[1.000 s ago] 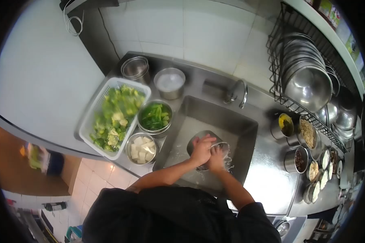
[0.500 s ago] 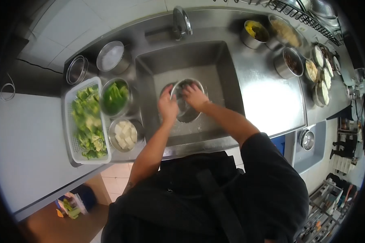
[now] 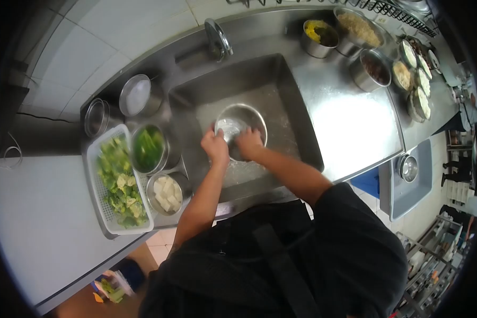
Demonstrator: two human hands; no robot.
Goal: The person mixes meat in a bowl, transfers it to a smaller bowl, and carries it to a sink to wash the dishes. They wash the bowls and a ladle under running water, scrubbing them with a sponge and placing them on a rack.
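Observation:
A round stainless steel bowl (image 3: 242, 108) is low in the metal sink (image 3: 297, 116), its opening tilted toward me. My left hand (image 3: 215, 147) grips its left rim, thumb up at the edge. Inside the bowl, toward its right side, is my right hand (image 3: 249, 143). Its fingers are curled and a little blurred against the inner wall, and whatever is under them is hidden. Water or wet shine shows in the bowl and on the sink floor. Behind the bowl a curved faucet (image 3: 217, 40) rises from the sink's back edge.
Left of the sink are a white basket (image 3: 107, 214) of leafy greens, a pot of green peppers (image 3: 149, 148), white cubes (image 3: 168, 194) in a bowl, and a pot with white contents (image 3: 138, 95). Several food containers line the right counter, including a yellow-filled pot (image 3: 318, 49).
The camera view has shifted and turned slightly. The bowl now shows more of its inside. My right hand has moved lower in it, and its fingers are more curled.

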